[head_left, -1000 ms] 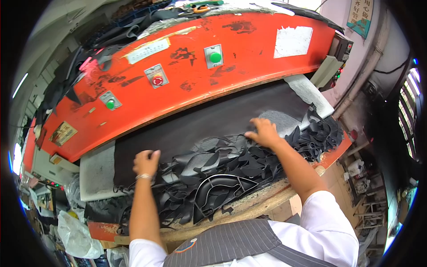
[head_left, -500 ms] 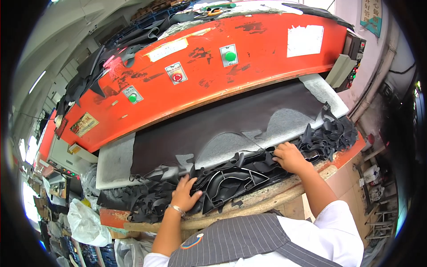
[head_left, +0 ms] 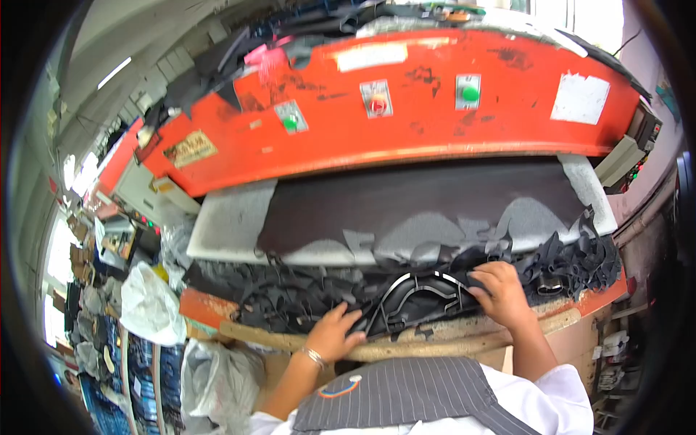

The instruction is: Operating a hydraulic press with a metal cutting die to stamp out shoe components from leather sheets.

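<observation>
A curved steel cutting die with light metal edges lies tilted on a heap of black leather scraps along the front of the press. My left hand is beside the die's left end, its fingers apart and nothing seen in them. At the other end my right hand has its bent fingers and thumb around the die's right edge; the scraps partly hide the contact. Behind the heap a dark leather sheet, with curved pieces cut from its near edge, covers a pale cutting board.
Over the board spans the press's orange-red beam, with green and red buttons. A worn wooden rail runs along the front edge. White plastic bags stand to the left. A grey control box is at the right.
My view has turned, so the press appears more level and farther right. My right hand has come from the scraps behind the die to its right end. My left hand stays near the left end.
</observation>
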The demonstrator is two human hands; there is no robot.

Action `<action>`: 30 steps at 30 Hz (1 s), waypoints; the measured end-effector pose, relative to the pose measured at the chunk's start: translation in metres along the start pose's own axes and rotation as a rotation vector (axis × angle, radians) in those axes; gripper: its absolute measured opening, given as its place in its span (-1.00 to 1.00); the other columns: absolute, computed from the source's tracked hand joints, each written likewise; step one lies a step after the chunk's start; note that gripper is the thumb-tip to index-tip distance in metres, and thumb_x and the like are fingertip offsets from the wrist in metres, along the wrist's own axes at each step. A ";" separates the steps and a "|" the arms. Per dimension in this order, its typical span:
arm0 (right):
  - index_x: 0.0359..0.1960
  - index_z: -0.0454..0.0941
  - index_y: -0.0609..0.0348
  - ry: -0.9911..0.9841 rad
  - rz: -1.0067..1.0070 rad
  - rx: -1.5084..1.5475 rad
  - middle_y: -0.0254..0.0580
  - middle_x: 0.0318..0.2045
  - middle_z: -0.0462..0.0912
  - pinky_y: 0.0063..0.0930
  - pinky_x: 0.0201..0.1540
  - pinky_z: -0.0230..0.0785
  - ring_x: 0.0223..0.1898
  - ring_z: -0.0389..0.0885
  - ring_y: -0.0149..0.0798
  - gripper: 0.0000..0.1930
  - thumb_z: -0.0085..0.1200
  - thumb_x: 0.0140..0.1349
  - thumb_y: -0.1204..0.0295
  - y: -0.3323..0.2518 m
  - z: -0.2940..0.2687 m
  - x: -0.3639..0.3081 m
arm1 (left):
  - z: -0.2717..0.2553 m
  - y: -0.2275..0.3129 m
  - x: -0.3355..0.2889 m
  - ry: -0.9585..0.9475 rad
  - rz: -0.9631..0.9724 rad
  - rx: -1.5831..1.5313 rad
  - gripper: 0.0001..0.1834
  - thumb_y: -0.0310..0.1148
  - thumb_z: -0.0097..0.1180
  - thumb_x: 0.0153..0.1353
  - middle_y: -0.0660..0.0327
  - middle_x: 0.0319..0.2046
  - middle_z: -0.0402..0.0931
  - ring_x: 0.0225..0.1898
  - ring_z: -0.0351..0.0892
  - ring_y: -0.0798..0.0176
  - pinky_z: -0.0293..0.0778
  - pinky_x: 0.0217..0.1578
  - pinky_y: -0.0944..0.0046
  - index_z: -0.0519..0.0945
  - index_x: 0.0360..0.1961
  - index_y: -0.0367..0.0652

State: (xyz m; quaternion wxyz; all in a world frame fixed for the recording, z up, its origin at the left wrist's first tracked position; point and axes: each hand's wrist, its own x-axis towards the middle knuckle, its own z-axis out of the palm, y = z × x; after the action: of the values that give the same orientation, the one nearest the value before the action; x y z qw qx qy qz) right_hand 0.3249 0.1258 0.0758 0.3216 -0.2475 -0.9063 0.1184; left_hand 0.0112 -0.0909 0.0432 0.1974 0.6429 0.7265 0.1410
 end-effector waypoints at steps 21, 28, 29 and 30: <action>-0.34 0.62 0.25 -0.534 1.003 -0.298 0.11 -0.45 0.66 -0.10 -0.21 0.47 -0.29 0.65 0.12 -0.44 0.04 0.17 -0.12 -0.134 0.132 0.067 | -0.088 -0.155 0.065 0.089 0.080 0.119 -0.43 -0.02 0.11 0.16 0.01 0.26 0.19 0.30 0.11 -0.12 0.08 0.20 -0.22 0.42 0.16 0.01; -0.37 0.55 0.33 -0.375 1.151 -0.374 0.20 -0.38 0.64 -0.06 -0.13 0.46 -0.21 0.63 0.18 -0.57 0.08 0.18 0.08 -0.144 0.184 0.079 | -0.094 -0.180 0.024 -0.646 0.079 0.154 -0.26 0.23 -0.12 0.24 0.05 0.46 -0.25 0.46 -0.41 -0.21 -0.16 0.21 -0.53 0.10 0.40 0.28; -0.40 0.51 0.35 -0.329 1.131 -0.369 0.19 -0.39 0.64 -0.06 -0.18 0.44 -0.26 0.62 0.19 -0.67 0.10 0.17 0.23 -0.146 0.187 0.075 | -0.098 -0.192 0.021 -0.649 0.082 0.119 -0.25 0.22 -0.09 0.23 0.04 0.45 -0.19 0.46 -0.35 -0.17 -0.13 0.21 -0.49 0.12 0.40 0.26; -0.40 0.51 0.35 -0.328 1.135 -0.381 0.19 -0.39 0.64 -0.06 -0.18 0.44 -0.26 0.62 0.19 -0.67 0.10 0.17 0.23 -0.149 0.185 0.073 | -0.100 -0.202 0.018 -0.651 0.083 0.084 -0.25 0.21 -0.06 0.22 0.03 0.44 -0.13 0.46 -0.30 -0.13 -0.09 0.22 -0.46 0.14 0.39 0.24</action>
State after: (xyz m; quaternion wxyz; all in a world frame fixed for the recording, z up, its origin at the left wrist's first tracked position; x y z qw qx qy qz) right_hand 0.1017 0.0277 0.0278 0.0151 -0.7224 -0.6762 0.1438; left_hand -0.2148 -0.0955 0.0370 0.3866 0.6909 0.6036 -0.0937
